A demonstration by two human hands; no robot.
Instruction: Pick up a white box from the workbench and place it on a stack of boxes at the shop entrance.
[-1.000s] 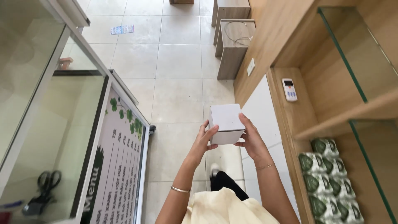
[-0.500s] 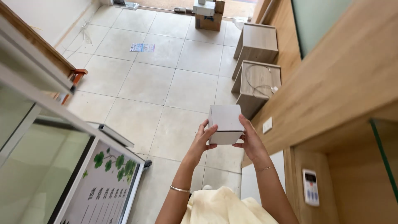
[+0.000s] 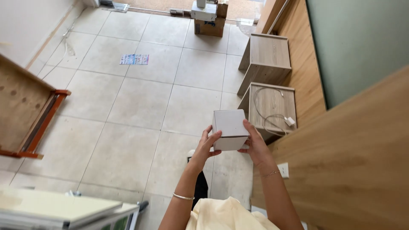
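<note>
Far to the left of the fingers, a wooden frame with orange edging is seen on the tiled floor, and a pale counter is seen at the lower left edge. A flat printed sheet lies on the tiles, well beyond the fingers and to their left.

A small white box is held in mid-air between both hands, above the floor. The left hand is pressed against the box's left face, its fingers spread and curled onto that side; a bangle is worn on that wrist. The right hand is wrapped round the box's right and lower side, with the fingertips laid on the right edge, and a thin bracelet is worn on its wrist. The box is thus gripped from both sides.

Just right of the fingers a wooden cabinet stands, with a white cable coiled on top. A second cabinet stands farther off, and cardboard boxes are stacked beyond it. A wood-panelled wall runs along the right.
</note>
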